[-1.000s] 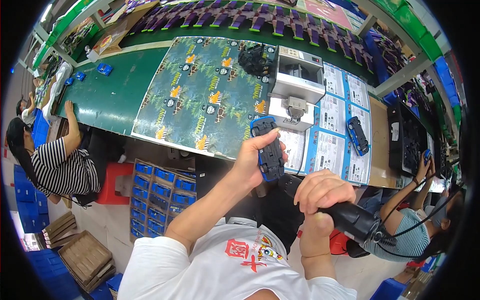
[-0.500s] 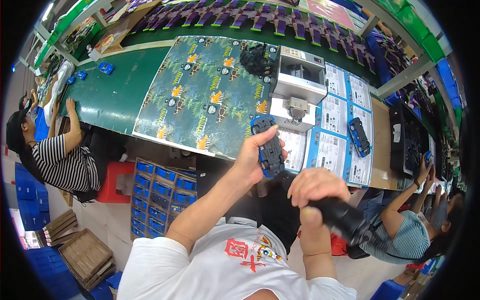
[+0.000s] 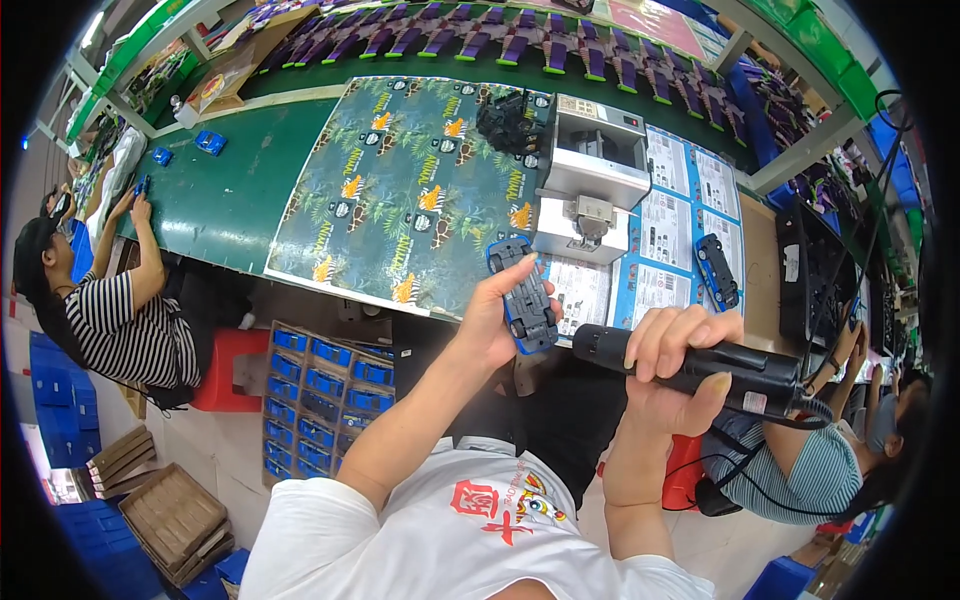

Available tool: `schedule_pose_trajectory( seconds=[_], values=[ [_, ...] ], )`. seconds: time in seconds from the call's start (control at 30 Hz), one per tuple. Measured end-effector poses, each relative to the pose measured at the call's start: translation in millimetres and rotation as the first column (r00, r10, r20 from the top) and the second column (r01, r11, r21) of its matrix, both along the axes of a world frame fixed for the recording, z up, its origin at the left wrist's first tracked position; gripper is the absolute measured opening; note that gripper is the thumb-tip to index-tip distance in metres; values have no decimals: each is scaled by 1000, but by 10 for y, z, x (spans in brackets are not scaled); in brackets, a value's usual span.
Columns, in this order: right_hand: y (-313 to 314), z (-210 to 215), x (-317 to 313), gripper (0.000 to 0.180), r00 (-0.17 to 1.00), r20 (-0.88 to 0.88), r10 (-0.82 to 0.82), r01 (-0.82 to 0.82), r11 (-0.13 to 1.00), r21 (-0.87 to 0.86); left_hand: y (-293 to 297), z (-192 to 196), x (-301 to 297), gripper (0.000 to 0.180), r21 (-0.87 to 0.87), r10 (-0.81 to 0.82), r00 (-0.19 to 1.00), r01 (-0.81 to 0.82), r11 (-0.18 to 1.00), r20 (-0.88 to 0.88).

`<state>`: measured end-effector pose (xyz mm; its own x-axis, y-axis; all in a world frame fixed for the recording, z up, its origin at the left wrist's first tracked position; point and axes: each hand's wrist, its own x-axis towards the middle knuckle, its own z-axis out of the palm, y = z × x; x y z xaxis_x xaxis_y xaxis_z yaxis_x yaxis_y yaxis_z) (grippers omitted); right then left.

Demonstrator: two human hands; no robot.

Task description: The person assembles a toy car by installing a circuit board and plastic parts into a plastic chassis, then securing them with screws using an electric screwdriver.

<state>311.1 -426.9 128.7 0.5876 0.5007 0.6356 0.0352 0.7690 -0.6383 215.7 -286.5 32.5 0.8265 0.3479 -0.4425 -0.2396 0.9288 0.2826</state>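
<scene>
Head view: my left hand (image 3: 490, 325) clamps the blue plastic toy car (image 3: 527, 297), underside up, above the green worktop (image 3: 230, 190); my right hand (image 3: 675, 365) has brought the black cylindrical electric screwdriver (image 3: 700, 362) closer, its tip beside the chassis

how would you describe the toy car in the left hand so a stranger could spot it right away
Start at the grey machine on the green bench. Just below it, the left hand holds a blue toy car upside down, dark underside showing. The other blue car lies untouched on the printed sheets to the right.
</scene>
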Motion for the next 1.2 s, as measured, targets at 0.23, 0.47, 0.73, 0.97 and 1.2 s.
schedule_pose_trajectory(
  seconds=[0.23,0.47,0.73,0.97,1.2],
  values=[
    [-42,-46,32,42,987,-153,-42,40,999,-10,24,-4,-41,25,-4,36,999,-36,999,14],
    [63,-182,-179,40,994,-104,-35,26,996,-81,10,14,-91,21,51,82,995,-85,995,48],
    [-11,-97,-189,49,990,-125,-64,55,996,-76,446,373,-66,32,958,414,906,-192,214,88],
    [-44,-121,-28,38,983,-81,-167,163,985,-55,1276,268,-240,75,237,157,986,140,-961,55],
    [-62,-164,16,38,985,-71,-157,151,984,-92,1573,353,-194,73,213,218,958,178,-961,187]
  ],
)
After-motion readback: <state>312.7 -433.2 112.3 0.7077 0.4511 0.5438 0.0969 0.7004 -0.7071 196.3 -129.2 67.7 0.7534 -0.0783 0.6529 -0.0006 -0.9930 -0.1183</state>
